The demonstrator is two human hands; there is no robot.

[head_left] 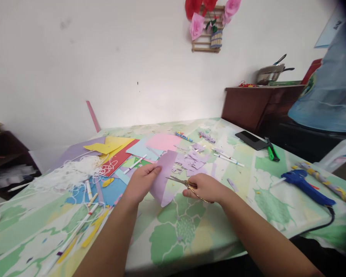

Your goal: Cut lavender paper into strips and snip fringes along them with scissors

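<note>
Left hand (144, 180) is pinching a light-purple paper sheet (163, 186) between thumb and fingers, holding it up over the near middle of the surface (225, 234), which is wearing a green-and-white floral cloth. Right hand (204, 187) is gripping gold-handled metal scissors (183, 182), fingers curling around the handles. Blades are pointing left and overlapping the sheet's right part; can't tell if they're biting into it.

Just beyond the scissors, a pile of light-purple paper scraps (193, 161) is lying loose. Slim white markers (229, 159) are resting right of the pile. Left side: a tangle of white string (70, 173) is sitting near a red paper sheet (121, 156) and a yellow paper sheet (115, 145). Far middle: a pink paper sheet (164, 141) is lying flat.

Right side: a blue glue gun (310, 187) is trailing a black cord (314, 227). Farther back, a green-and-black utility knife (273, 152) is lying beside a flat black rectangular device (251, 140).
</note>
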